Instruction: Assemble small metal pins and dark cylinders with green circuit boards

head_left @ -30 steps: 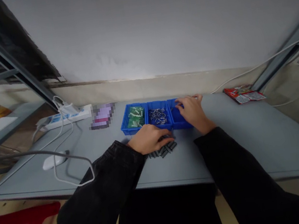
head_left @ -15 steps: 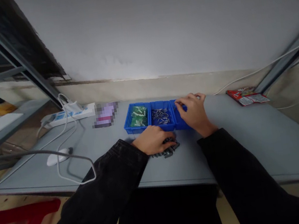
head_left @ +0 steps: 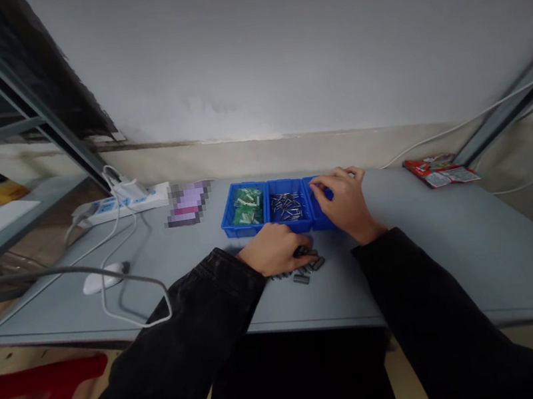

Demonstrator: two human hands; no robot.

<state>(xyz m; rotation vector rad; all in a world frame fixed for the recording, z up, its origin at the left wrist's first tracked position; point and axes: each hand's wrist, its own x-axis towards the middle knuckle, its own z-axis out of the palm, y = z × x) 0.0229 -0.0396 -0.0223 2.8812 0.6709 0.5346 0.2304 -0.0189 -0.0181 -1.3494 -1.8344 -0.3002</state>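
My left hand (head_left: 274,250) is curled down over a pile of small grey cylindrical pieces (head_left: 302,279), its thumb and fingers closing on some of them. The hand covers much of the pile. Over the right blue bin (head_left: 321,220), my right hand (head_left: 347,203) is closed in a pinch, thumb against forefinger. Whatever it pinches is too small to make out. The middle blue bin (head_left: 292,228) holds many thin metal pins (head_left: 288,204). In the left blue bin (head_left: 246,231) lie green bags of pale small parts (head_left: 247,206).
A purple phone-like object (head_left: 189,205), partly blurred out, and a white power strip (head_left: 145,202) lie at the back left. Nearer are a white mouse-like object (head_left: 103,278) and loose cables (head_left: 137,326). A red packet (head_left: 439,171) lies far right. A wall (head_left: 284,55) rises behind.
The grey pieces at the near edge of the pile have shifted and spread a little under my left hand. My right hand has barely moved, staying over the right bin.
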